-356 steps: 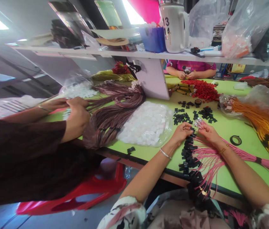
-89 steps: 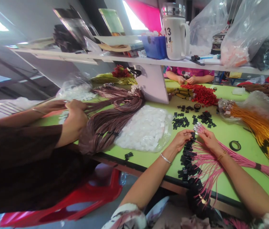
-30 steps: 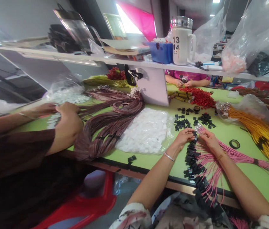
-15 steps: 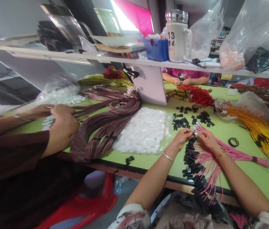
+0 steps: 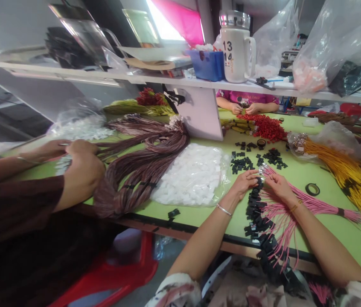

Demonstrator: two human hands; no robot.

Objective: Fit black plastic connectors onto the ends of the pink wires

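My left hand (image 5: pixel 245 183) is closed in a pinch at the top of a string of black plastic connectors (image 5: pixel 257 209), and a black connector shows at its fingertips. Close beside it, my right hand (image 5: pixel 278 186) pinches the end of a pink wire, its fingertips almost meeting the left ones. The bundle of pink wires (image 5: pixel 319 204) runs under my right hand, silvery tips towards the back and a dark band near the far right end. Pink wires trail from the connector string over the table's front edge. Loose black connectors (image 5: pixel 243 163) lie just beyond my hands.
A bag of white connectors (image 5: pixel 193 175) and brown wire bundles (image 5: pixel 142 179) lie left. A black tape roll (image 5: pixel 312 189) and yellow wires (image 5: pixel 353 175) lie right. One co-worker's hands (image 5: pixel 82 160) work at left, another's (image 5: pixel 244 108) across the table. A shelf (image 5: pixel 167 79) holds a mug (image 5: pixel 235 53).
The view has shifted very slightly. My left fingers have moved a little at the connector, while both hands stay in place. The hands of the person across have moved slightly.
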